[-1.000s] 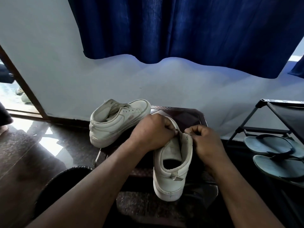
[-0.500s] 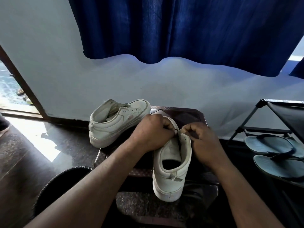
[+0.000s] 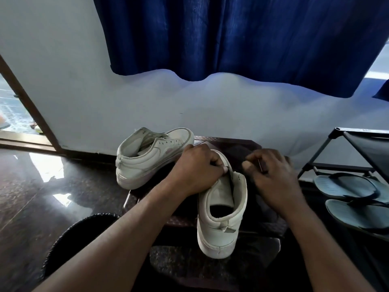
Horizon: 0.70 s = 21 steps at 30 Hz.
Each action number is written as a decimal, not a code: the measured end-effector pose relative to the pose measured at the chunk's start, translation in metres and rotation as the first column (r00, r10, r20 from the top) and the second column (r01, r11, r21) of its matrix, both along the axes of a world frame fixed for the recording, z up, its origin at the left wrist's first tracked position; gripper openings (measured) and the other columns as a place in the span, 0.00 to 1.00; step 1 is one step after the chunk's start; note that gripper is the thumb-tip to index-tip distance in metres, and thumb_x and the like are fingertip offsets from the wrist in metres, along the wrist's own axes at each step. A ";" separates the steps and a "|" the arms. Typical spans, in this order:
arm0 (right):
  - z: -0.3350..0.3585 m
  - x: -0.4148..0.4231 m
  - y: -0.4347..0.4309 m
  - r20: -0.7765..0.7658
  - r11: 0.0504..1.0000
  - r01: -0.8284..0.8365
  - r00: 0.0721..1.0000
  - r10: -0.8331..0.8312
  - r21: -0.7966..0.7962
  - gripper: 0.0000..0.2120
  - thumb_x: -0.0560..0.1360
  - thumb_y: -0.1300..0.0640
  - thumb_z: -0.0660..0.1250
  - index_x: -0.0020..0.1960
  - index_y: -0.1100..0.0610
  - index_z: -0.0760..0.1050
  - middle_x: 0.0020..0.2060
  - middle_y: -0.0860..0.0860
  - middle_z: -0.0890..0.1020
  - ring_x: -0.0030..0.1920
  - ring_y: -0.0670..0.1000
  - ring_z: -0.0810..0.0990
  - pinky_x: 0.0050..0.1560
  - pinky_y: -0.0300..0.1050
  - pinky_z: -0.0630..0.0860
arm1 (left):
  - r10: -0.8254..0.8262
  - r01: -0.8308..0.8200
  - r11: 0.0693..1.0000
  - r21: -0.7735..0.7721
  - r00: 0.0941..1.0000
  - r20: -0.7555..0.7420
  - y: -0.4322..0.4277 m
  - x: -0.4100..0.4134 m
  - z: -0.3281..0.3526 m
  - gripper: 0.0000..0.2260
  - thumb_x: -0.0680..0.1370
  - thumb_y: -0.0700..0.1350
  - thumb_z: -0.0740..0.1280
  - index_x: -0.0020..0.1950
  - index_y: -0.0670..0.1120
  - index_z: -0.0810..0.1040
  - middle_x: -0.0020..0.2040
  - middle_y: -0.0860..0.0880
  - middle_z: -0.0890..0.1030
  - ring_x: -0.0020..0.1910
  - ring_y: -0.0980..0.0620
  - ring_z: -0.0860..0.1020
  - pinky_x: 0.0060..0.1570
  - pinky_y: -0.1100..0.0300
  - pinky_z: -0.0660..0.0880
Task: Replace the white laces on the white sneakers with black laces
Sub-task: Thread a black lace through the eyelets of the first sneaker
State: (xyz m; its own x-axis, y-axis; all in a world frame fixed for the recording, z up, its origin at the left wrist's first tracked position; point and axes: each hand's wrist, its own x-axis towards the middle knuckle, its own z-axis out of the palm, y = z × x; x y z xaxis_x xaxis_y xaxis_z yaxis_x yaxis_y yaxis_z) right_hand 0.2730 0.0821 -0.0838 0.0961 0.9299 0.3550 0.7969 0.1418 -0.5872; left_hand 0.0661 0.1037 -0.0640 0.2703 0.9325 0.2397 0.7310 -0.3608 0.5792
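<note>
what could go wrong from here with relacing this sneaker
1. The right hand pinches what looks like a thin dark lace tip over the dark table. It is hard to see, so it may miss an eyelet.
2. The left hand alone steadies the near sneaker, whose heel sits by the table's near edge. A hard pull might drag it off.

Quick count: two white sneakers, left of centre and dead centre. Two blue-grey flip-flops at the right edge. One black rack above them. One blue curtain up top, one dark bench, and two hands.
</note>
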 end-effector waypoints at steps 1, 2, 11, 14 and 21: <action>-0.003 -0.007 0.000 -0.019 0.997 -0.080 0.997 0.080 0.002 0.07 0.77 0.49 0.73 0.50 0.51 0.83 0.56 0.48 0.82 0.60 0.48 0.72 0.65 0.58 0.71 | 0.000 0.000 1.000 -0.001 1.000 -0.003 0.000 0.001 0.000 0.13 0.77 0.50 0.74 0.35 0.45 0.81 0.36 0.54 0.80 0.42 0.57 0.73 0.58 0.59 0.61; -0.005 -0.012 -0.001 -0.023 0.992 -0.128 0.992 0.127 -0.011 0.09 0.77 0.46 0.72 0.50 0.51 0.83 0.56 0.48 0.82 0.59 0.49 0.73 0.64 0.60 0.72 | 0.000 -0.001 1.000 -0.005 1.000 -0.006 0.000 0.001 0.000 0.14 0.77 0.50 0.74 0.35 0.45 0.81 0.36 0.55 0.79 0.40 0.58 0.73 0.57 0.59 0.62; 0.002 0.010 0.003 0.246 0.983 0.156 0.961 -0.128 -0.097 0.07 0.79 0.49 0.70 0.51 0.52 0.83 0.59 0.52 0.79 0.64 0.62 0.69 0.63 0.58 0.67 | 0.039 -0.039 0.995 -0.087 0.999 0.002 0.000 0.000 -0.003 0.14 0.74 0.60 0.73 0.32 0.56 0.79 0.42 0.58 0.78 0.52 0.50 0.76 0.65 0.50 0.68; 0.006 0.021 0.000 0.215 0.963 0.243 0.953 -0.214 -0.119 0.07 0.79 0.48 0.70 0.50 0.50 0.83 0.62 0.52 0.79 0.67 0.62 0.68 0.66 0.58 0.63 | 0.037 -0.037 0.998 -0.057 0.999 -0.004 0.002 -0.001 -0.003 0.13 0.73 0.61 0.71 0.35 0.54 0.82 0.41 0.57 0.80 0.50 0.52 0.76 0.66 0.49 0.68; -0.007 -0.018 0.001 -0.033 0.982 -0.183 0.983 0.181 -0.046 0.16 0.73 0.38 0.65 0.47 0.49 0.82 0.53 0.44 0.81 0.61 0.46 0.73 0.65 0.62 0.70 | 0.000 0.001 1.000 0.029 1.000 -0.019 0.002 0.000 -0.002 0.12 0.77 0.50 0.74 0.37 0.45 0.82 0.38 0.54 0.82 0.43 0.59 0.71 0.68 0.56 0.62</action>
